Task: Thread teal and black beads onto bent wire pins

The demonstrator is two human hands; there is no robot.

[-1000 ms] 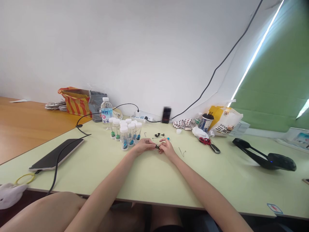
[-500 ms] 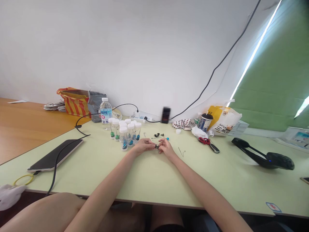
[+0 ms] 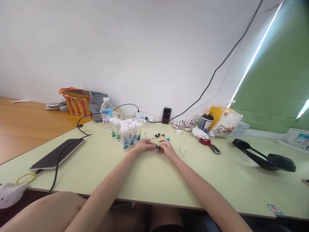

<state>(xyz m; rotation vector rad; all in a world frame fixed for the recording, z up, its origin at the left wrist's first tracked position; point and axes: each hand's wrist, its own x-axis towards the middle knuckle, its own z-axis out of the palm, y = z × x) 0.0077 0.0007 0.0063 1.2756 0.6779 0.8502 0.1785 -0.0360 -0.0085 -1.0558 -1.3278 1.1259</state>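
Observation:
Both my hands rest on the pale green table (image 3: 154,180) near its middle. My left hand (image 3: 144,145) and my right hand (image 3: 166,147) pinch a small black part (image 3: 157,147) between their fingertips. Just behind them lie several tiny black pieces (image 3: 158,135), a thin pin and a blue bead (image 3: 168,139). A cluster of clear vials with white caps (image 3: 125,132), holding green and blue beads, stands to the left of my left hand. A bent metal wire (image 3: 182,151) lies right of my right hand.
A phone (image 3: 56,154) on a black cable lies at the left. A water bottle (image 3: 106,112), striped bag (image 3: 74,101) and power strip (image 3: 141,117) line the wall. Red scissors (image 3: 209,143), a cup (image 3: 205,122), a snack bag (image 3: 223,124) and a black headset (image 3: 264,156) sit at the right.

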